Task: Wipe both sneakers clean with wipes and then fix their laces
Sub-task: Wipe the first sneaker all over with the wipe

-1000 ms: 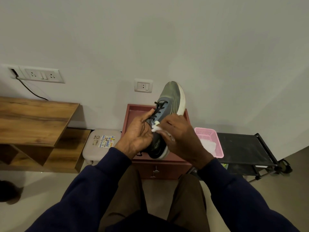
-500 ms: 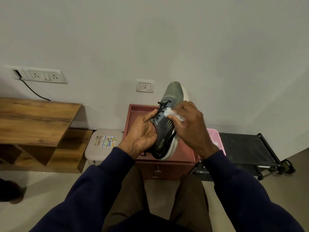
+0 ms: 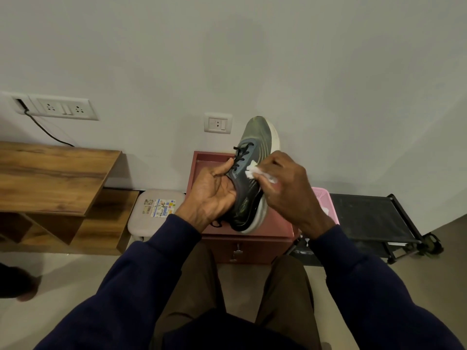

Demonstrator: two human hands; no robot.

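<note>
A grey-green sneaker [image 3: 255,147] with black laces and a white sole is held in the air, toe pointing up and away from me. My left hand [image 3: 214,193] grips it from the left, around the heel and tongue side. My right hand [image 3: 288,190] presses a crumpled white wipe [image 3: 252,170] against the shoe's right side, just beside the laces. A second sneaker is not in view.
Below the shoe stands a red-brown box [image 3: 242,241] with a front latch. To its right are a pink basket [image 3: 323,198] holding something white and a low black rack [image 3: 366,218]. A beige stool [image 3: 154,208] and a wooden shelf [image 3: 50,178] stand on the left.
My right hand carried the wipe from the shoe's heel end up along its side to beside the laces. The sneaker tilted a little. My left hand kept its grip.
</note>
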